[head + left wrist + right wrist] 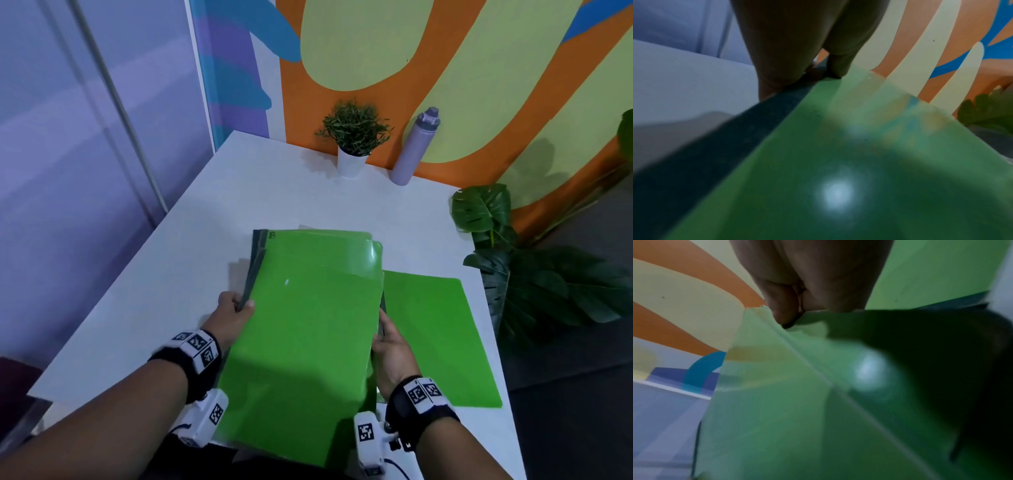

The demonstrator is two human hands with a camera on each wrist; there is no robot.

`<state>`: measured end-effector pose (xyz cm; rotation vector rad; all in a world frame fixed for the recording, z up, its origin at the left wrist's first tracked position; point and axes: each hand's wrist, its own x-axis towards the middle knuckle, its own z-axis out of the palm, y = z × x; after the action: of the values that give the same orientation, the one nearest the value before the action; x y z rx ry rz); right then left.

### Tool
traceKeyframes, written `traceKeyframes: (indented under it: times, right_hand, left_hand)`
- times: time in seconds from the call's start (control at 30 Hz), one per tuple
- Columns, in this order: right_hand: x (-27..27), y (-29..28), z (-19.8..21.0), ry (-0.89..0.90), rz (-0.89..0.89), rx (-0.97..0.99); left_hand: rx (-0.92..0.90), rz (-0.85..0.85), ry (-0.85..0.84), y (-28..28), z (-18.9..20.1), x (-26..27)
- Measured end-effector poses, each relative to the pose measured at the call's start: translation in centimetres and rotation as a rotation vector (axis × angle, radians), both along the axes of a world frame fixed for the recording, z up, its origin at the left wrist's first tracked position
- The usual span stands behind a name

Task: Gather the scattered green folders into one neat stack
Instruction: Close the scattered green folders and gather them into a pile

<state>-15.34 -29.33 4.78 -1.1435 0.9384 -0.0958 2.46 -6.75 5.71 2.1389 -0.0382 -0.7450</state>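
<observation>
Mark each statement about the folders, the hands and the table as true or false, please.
1. Both hands hold the stack. True: left hand and right hand grip its sides.
2. One folder lies apart on the table. True.
3. That folder lies left of the stack. False: it lies on the right.
4. The bottle lies on its side. False: it stands upright.
5. A potted plant stands beside the bottle. True.

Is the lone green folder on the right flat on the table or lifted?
Flat: the lone folder lies on the table, beside the held stack.
</observation>
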Motion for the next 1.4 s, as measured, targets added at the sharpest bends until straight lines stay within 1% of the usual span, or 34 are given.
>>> traceKeyframes:
  times: [0.1,0.17,0.2,0.27,0.33,0.4,0.43,0.5,0.57,0.63,0.67,0.7,0.77,0.87,0.9,0.97,1.0,1.07,1.1,1.2,1.23,1.3,1.4]
  right_hand:
    - [0.6,0.3,0.9,-0.028,0.034,-0.009]
    - [0.7,0.1,0.5,0.018,0.070,-0.073]
    - [0.5,-0.2,-0.2,0.072,0.080,-0.122]
    - [0.0,-0.8,-1.5,0.213,0.011,-0.210]
    - [-0.9,-1.4,-2.6,0.394,-0.126,-0.291]
    - [-1.9,-1.7,-3.1,0.558,-0.191,-0.350]
    - [-2.4,-1.9,-3.2,0.640,-0.172,-0.385]
    - [-3.0,-2.0,-3.0,0.785,-0.106,-0.391]
    - [-3.4,-1.7,-2.3,0.925,0.021,-0.414]
    - [-3.6,-1.2,-2.0,1.005,0.224,-0.405]
    - [-3.8,-0.9,-2.3,1.035,0.291,-0.403]
    - [-3.8,-0.6,-2.3,1.034,0.321,-0.389]
    - [-3.8,-0.4,-2.2,1.012,0.258,-0.390]
    - [-3.1,-1.6,-2.1,0.862,0.023,-0.335]
    - [-3.0,-2.4,-2.5,0.783,-0.069,-0.307]
    - [-2.7,-3.7,-3.0,0.551,-0.280,-0.240]
    - [-2.3,-4.1,-2.9,0.477,-0.308,-0.253]
    - [-1.5,-4.6,-2.8,0.400,-0.333,-0.240]
    - [-1.0,-4.6,-2.4,0.363,-0.393,-0.211]
    - [0.7,-5.2,-0.2,0.194,-0.604,-0.161]
    - [1.4,-5.5,0.9,0.122,-0.674,-0.172]
    - [2.8,-6.4,3.3,-0.047,-0.738,-0.248]
    - [4.5,-6.6,7.7,-0.297,-0.749,-0.377]
  left_hand:
    - [-0.103,0.143,0.031,0.4,-0.2,0.5]
    - [-0.118,0.178,0.011,0.6,0.0,1.2]
    - [-0.095,0.164,-0.009,0.6,0.0,1.5]
    - [-0.021,0.161,-0.045,0.7,-0.1,2.1]
    - [0.044,0.215,-0.046,1.1,-0.6,2.5]
    - [0.096,0.281,-0.011,1.7,-1.3,2.9]
    - [0.128,0.300,0.013,2.0,-1.7,3.0]
    - [0.190,0.314,0.055,2.4,-2.5,3.0]
    - [0.230,0.324,0.087,2.6,-3.0,2.7]
    - [0.242,0.326,0.108,2.7,-3.5,2.4]
    - [0.241,0.331,0.121,2.7,-3.7,2.3]
    - [0.240,0.338,0.128,2.7,-4.0,2.2]
    - [0.246,0.342,0.141,2.7,-4.1,1.9]
    - [0.252,0.340,0.165,2.4,-4.0,1.7]
    - [0.252,0.341,0.173,2.4,-4.1,1.7]
    - [0.251,0.348,0.190,2.3,-3.9,1.7]
    - [0.240,0.358,0.199,2.2,-3.7,1.8]
    - [0.223,0.365,0.215,2.1,-3.5,1.9]
    - [0.215,0.367,0.220,2.2,-3.7,1.9]
    - [0.188,0.396,0.229,2.1,-3.7,2.3]
    - [0.187,0.413,0.225,2.2,-3.7,2.5]
    - [0.197,0.435,0.222,2.1,-3.6,2.8]
    - [0.190,0.435,0.216,1.9,-3.3,3.1]
